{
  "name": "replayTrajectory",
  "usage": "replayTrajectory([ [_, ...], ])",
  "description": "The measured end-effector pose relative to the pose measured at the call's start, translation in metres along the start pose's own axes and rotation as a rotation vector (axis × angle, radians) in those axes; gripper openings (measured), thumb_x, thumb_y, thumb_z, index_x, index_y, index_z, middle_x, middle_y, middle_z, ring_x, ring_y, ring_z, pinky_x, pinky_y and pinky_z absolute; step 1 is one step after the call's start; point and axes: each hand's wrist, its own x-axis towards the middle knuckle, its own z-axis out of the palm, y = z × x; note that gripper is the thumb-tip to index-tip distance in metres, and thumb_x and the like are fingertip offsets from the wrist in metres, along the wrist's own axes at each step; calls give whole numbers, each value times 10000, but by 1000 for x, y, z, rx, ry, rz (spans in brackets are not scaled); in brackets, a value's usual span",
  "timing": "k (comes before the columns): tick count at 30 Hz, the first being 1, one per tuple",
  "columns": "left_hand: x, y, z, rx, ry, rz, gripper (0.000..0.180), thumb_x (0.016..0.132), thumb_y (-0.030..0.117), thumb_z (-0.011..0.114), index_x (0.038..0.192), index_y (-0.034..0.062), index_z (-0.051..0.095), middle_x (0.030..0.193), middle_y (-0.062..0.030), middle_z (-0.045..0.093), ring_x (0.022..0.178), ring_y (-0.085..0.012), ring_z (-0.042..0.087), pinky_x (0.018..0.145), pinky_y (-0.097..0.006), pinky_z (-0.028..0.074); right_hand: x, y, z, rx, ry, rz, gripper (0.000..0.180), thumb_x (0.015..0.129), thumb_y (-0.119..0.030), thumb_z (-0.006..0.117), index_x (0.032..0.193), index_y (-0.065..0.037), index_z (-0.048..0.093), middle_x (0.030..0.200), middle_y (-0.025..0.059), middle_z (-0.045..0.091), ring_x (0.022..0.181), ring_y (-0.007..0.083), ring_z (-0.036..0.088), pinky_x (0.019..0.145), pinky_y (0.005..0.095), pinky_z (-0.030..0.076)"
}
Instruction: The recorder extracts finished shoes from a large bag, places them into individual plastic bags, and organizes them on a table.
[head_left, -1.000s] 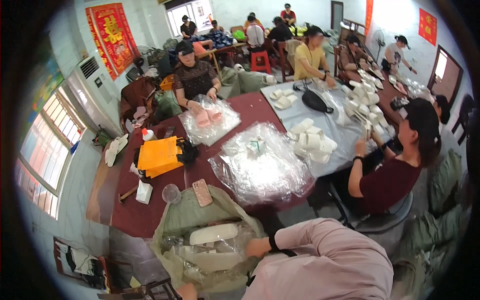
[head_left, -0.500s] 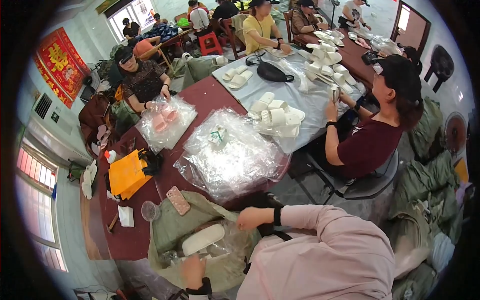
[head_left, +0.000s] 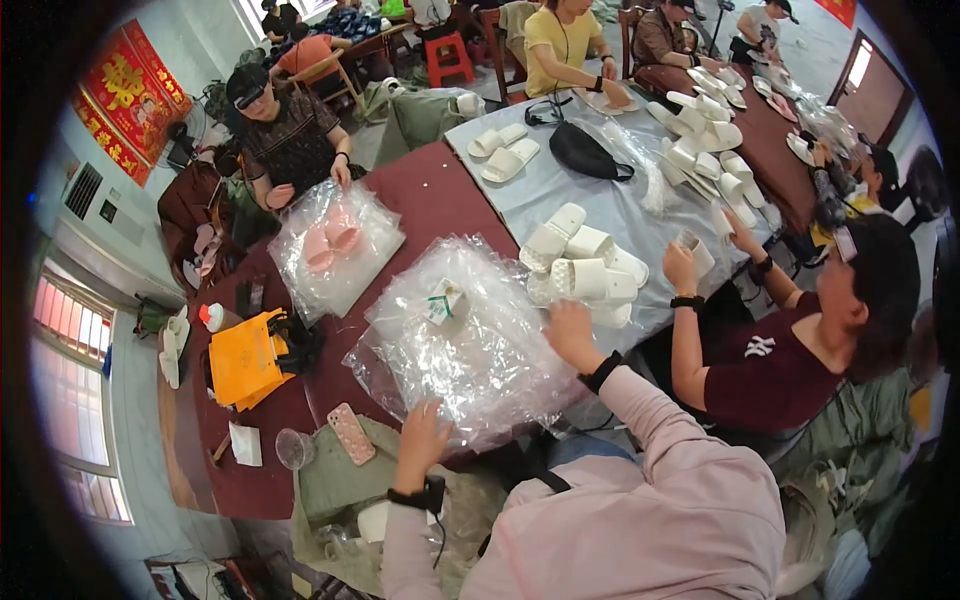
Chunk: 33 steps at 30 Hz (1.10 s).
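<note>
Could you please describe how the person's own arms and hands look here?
The left hand and right hand appear ungloved. Both arms wear long, pale pink sleeves. Each wrist carries a black band: the left band has a boxy black piece with a thin dark cable hanging from it; the right band looks plainer.

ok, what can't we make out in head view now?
All head view:
Pale green woven sack: most contents hidden by the pink left sleeve and sack folds.
Bare left hand: palm hidden by its back; grip on the clear plastic bags unclear.
Bare right hand: palm likewise hidden; contact with the white open-toed slides unclear.
Yellow-shirted co-worker: head mostly cut off by upper edge.
</note>
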Motion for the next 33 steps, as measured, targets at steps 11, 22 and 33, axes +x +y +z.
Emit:
replayTrajectory([
  [11,146,-58,45,-23,130,-296,814,707,298,688,1359,77,254,1341,-298,281,1202,-435,347,978,-448,330,-38,17,-39,730,-539,431,273,790,-274,615,749,-5,599,645,126,597,731,264,623,630,348,463],
  [22,164,-50,54,190,-21,-501,757,632,278,724,1239,48,334,1152,-215,455,964,-395,539,802,-436,459,-56,-38,-196,1667,-70,-124,326,906,-141,453,1209,-21,450,1275,184,456,1160,312,470,941,401,370],
  [33,152,-85,32,-853,132,-371,543,654,115,744,1047,-30,400,927,-111,550,810,-186,540,695,-302,465,-27,-38,-65,1818,-209,393,220,931,-191,452,1032,5,435,1191,138,500,915,282,612,728,320,501],
])
